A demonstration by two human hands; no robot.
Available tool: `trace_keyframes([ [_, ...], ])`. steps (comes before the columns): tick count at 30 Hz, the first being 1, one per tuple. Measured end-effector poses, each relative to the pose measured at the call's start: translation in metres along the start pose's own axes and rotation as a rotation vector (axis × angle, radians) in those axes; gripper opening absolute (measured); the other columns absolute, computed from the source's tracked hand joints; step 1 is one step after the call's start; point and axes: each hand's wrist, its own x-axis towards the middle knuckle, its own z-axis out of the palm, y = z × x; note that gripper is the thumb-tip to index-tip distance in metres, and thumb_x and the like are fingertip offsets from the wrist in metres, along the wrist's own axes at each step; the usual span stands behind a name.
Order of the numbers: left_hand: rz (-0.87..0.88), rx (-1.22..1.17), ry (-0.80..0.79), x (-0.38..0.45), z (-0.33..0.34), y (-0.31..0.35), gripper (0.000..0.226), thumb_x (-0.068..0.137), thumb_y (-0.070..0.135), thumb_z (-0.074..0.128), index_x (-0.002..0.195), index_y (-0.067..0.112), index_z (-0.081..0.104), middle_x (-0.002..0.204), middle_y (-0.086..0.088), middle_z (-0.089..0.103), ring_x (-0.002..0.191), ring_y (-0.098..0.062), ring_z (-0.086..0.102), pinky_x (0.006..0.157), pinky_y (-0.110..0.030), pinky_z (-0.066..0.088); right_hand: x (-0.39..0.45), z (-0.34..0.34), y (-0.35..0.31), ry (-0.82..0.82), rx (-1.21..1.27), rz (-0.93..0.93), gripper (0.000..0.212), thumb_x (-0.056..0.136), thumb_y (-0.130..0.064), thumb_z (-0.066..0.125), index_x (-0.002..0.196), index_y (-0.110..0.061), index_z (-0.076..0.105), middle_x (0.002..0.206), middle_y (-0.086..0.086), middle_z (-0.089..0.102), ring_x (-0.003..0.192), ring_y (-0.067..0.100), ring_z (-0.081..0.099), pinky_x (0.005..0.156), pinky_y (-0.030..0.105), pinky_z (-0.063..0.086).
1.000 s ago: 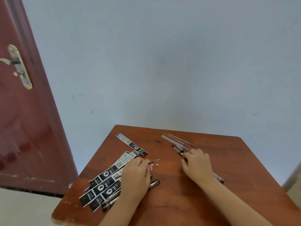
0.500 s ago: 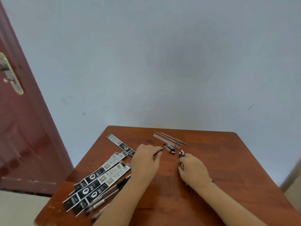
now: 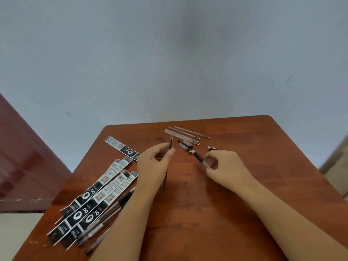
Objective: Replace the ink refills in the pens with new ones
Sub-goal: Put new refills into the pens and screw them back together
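Between left hand (image 3: 153, 166) fingertips: new refill (image 3: 168, 162), now lifted off table (image 3: 244, 185). Beside it, right hand (image 3: 224, 166) pinching pen barrel (image 3: 200, 158), probably emptied. Insertion next.

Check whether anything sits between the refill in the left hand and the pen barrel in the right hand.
Nothing visible does. The left hand pinches the refill; the right hand holds the pen barrel. Only bare table lies between them; the loose pen cap lies farther back.
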Motion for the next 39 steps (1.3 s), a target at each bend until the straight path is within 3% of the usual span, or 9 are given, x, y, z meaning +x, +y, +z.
trace_keyframes([
  [3,-0.083,-0.136,-0.008,-0.001,0.0,0.0,0.017,0.082,0.01,0.063,0.095,0.02,0.067,0.079,0.013,0.062,0.08,-0.004,0.058,0.075,-0.019,0.048,-0.005,-0.006,-0.001,0.105,0.073,-0.057,0.033,0.078,-0.01,0.057,0.11,-0.014,0.059,0.089,-0.003,0.057,0.077,0.008,0.05,0.07,0.018,0.045],
  [7,-0.161,-0.304,-0.015,0.0,-0.001,-0.002,0.02,0.084,0.006,0.059,0.079,0.026,0.063,0.065,0.005,0.062,0.059,0.003,0.057,0.057,-0.008,0.047,-0.01,-0.006,-0.003,0.136,0.164,-0.092,0.025,0.081,-0.01,0.055,0.105,-0.01,0.063,0.082,-0.004,0.051,0.073,0.005,0.042,0.059,0.003,0.029],
  [11,-0.326,-0.65,0.045,0.005,-0.004,-0.003,0.018,0.085,-0.001,0.053,0.077,0.013,0.059,0.053,0.006,0.065,0.05,0.0,0.06,0.05,-0.012,0.05,-0.012,0.0,-0.004,0.16,0.18,-0.141,0.019,0.085,-0.014,0.054,0.099,-0.009,0.065,0.071,-0.013,0.044,0.078,0.002,0.039,0.059,0.011,0.028],
  [13,-0.35,-0.746,0.08,0.007,-0.006,-0.004,0.017,0.087,-0.001,0.05,0.076,0.01,0.057,0.051,0.007,0.065,0.051,-0.001,0.061,0.054,-0.013,0.053,-0.012,0.002,-0.005,0.169,0.139,-0.172,0.021,0.086,-0.019,0.054,0.101,-0.01,0.066,0.077,-0.004,0.051,0.085,0.006,0.041,0.064,0.018,0.028],
  [15,-0.36,-0.807,0.128,0.009,-0.007,-0.004,0.017,0.088,-0.001,0.049,0.075,0.009,0.055,0.05,0.006,0.065,0.051,-0.002,0.061,0.057,-0.013,0.053,-0.011,0.003,-0.006,0.156,0.09,-0.205,0.023,0.087,-0.022,0.053,0.105,-0.012,0.065,0.085,0.001,0.054,0.08,0.011,0.045,0.067,0.021,0.032],
  [22,-0.351,-0.828,0.218,0.009,-0.006,-0.006,0.014,0.088,0.001,0.049,0.077,0.009,0.054,0.051,0.006,0.066,0.052,-0.002,0.062,0.056,-0.014,0.053,-0.009,0.009,-0.001,0.12,0.056,-0.341,0.025,0.085,-0.014,0.057,0.109,-0.011,0.063,0.095,0.007,0.062,0.077,0.01,0.046,0.07,0.021,0.038],
  [28,-0.4,-0.918,0.246,0.01,-0.007,-0.005,0.016,0.09,0.001,0.047,0.078,0.008,0.053,0.05,0.005,0.065,0.05,-0.002,0.062,0.051,-0.013,0.052,-0.009,0.012,0.0,0.123,0.048,-0.4,0.025,0.085,-0.015,0.056,0.108,-0.011,0.064,0.091,0.001,0.059,0.073,0.006,0.046,0.063,0.006,0.032],
  [36,-0.35,-0.895,0.251,0.011,-0.007,-0.002,0.016,0.089,0.0,0.047,0.078,0.01,0.053,0.051,0.006,0.065,0.051,-0.003,0.062,0.055,-0.013,0.053,-0.009,0.013,0.0,0.131,0.059,-0.403,0.026,0.078,-0.019,0.055,0.097,-0.009,0.069,0.078,-0.009,0.052,0.068,0.007,0.05,0.062,0.008,0.032],
  [39,-0.341,-0.891,0.268,0.01,-0.008,0.0,0.016,0.089,0.0,0.048,0.078,0.01,0.052,0.051,0.007,0.065,0.051,-0.002,0.062,0.056,-0.013,0.054,-0.009,0.012,0.0,0.15,0.061,-0.396,0.022,0.077,-0.015,0.058,0.093,-0.007,0.07,0.076,-0.004,0.058,0.066,0.01,0.052,0.06,0.013,0.038],
])
